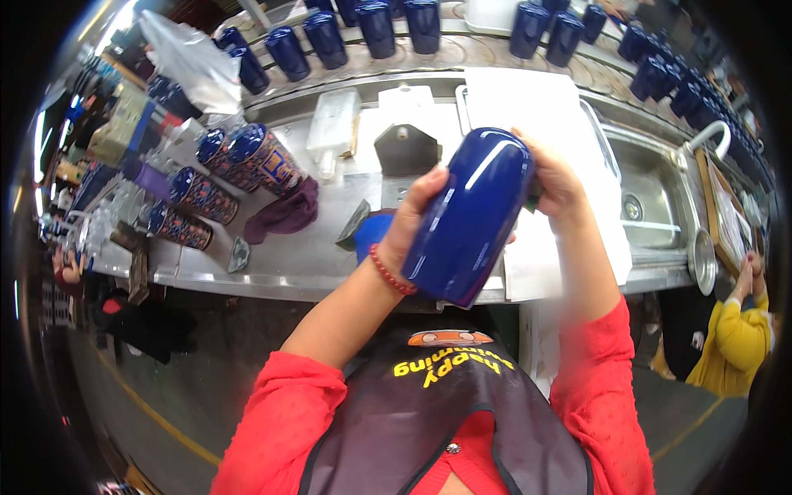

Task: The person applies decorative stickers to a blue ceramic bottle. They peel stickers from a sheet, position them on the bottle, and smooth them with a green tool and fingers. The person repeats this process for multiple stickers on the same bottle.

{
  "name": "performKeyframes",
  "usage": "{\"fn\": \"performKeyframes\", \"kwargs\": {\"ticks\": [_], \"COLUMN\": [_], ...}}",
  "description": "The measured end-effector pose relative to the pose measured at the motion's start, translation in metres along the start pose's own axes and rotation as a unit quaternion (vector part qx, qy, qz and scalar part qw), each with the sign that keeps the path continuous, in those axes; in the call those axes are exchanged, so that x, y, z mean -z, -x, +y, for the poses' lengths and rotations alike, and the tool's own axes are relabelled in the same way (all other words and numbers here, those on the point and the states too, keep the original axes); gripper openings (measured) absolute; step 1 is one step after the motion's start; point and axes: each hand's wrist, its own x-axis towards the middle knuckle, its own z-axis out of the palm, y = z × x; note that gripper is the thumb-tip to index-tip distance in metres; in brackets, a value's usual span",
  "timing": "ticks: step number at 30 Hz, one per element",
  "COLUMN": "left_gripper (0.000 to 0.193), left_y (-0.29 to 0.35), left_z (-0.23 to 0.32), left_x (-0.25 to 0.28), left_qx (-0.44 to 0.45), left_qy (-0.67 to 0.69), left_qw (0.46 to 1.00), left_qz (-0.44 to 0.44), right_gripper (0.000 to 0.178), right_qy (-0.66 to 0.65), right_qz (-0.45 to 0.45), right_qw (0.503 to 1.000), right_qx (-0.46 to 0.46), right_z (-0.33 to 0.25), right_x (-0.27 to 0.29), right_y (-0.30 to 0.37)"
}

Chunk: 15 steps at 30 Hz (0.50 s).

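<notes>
A tall glossy dark blue ceramic vessel (472,219) is tilted in front of me, held between both hands above the worktop's front edge. My left hand (412,216), with a red bead bracelet at the wrist, closes on its left side. On the upper right side, my right hand (558,180) grips it near the rounded end. A small dark green patch shows by the right palm, too hidden to name. Behind my left wrist stands a brighter blue object (374,233), partly covered, beside a grey-green pad (355,224).
Patterned blue vessels (268,157) and a purple cloth (285,211) occupy the left of the steel worktop (330,268). A white sheet (536,103) lies right, before a sink (648,186). Blue vessels (376,29) line the curved conveyor (462,51). A person in yellow (734,342) is at far right.
</notes>
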Motion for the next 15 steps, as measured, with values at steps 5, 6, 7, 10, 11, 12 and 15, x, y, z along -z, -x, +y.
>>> {"fn": "performKeyframes", "kwargs": {"ticks": [5, 6, 7, 10, 11, 12, 15], "left_gripper": [0.056, 0.053, 0.057, 0.074, 0.079, 0.083, 0.090], "left_y": [-0.004, -0.008, -0.015, -0.043, -0.052, -0.059, -0.063], "left_z": [-0.007, -0.009, -0.009, -0.007, -0.007, -0.006, -0.007], "left_x": [-0.001, -0.004, -0.007, -0.019, -0.025, -0.027, -0.040], "left_qx": [0.063, 0.002, -0.023, -0.082, -0.078, -0.119, -0.235], "left_qy": [-0.025, -0.127, -0.188, -0.298, -0.346, -0.400, -0.529], "left_qw": [0.996, 0.992, 0.982, 0.951, 0.935, 0.909, 0.816], "left_qz": [0.061, 0.019, 0.015, -0.012, -0.012, -0.019, -0.006], "right_gripper": [0.035, 0.039, 0.044, 0.054, 0.056, 0.058, 0.060], "right_qy": [0.060, 0.098, 0.143, 0.287, 0.377, 0.291, 0.371], "right_qz": [0.008, 0.005, -0.039, -0.009, 0.010, 0.028, 0.128], "right_qw": [0.998, 0.991, 0.979, 0.936, 0.895, 0.932, 0.881], "right_qx": [0.036, 0.090, 0.138, 0.205, 0.240, 0.214, 0.263], "right_z": [-0.012, -0.016, -0.021, -0.049, -0.063, -0.073, -0.120], "right_x": [0.029, 0.033, 0.039, 0.056, 0.061, 0.066, 0.071], "right_y": [0.022, 0.026, 0.032, 0.040, 0.047, 0.053, 0.095]}}
